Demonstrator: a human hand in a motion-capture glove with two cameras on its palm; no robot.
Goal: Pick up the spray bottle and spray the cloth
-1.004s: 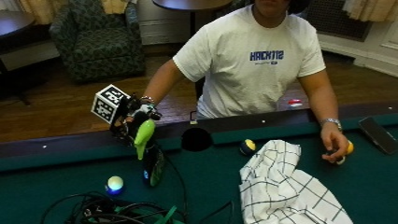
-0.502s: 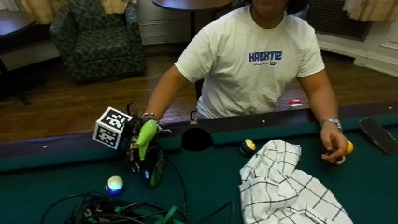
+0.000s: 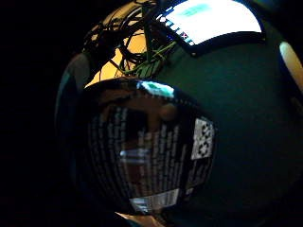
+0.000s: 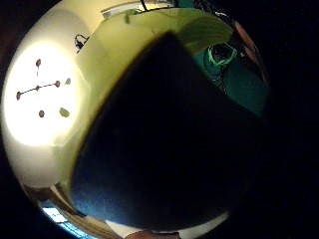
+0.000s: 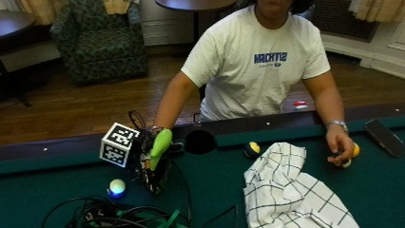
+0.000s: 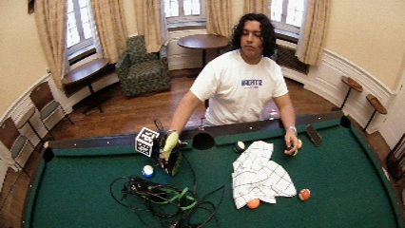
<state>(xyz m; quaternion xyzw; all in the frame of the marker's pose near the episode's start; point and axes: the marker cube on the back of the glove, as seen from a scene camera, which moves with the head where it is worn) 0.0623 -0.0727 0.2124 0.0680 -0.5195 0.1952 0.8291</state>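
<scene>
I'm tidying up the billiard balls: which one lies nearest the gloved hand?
The pale white-and-blue billiard ball, just beside the gloved right hand; the other balls lie by the checked cloth.

I see gloved right hand [image 5: 150, 151] with spray bottle [image 5: 156, 164] lower than one second ago: then raised above felt near rail, bottle hanging clear of pool table [image 5: 215, 175]; now bottle base at or just above felt, whether touching I cannot tell. Hand sits farther from rail, closer to white-and-blue ball [image 5: 117, 186]. Green trigger head [image 5: 159, 144] tilts toward rail.
</scene>
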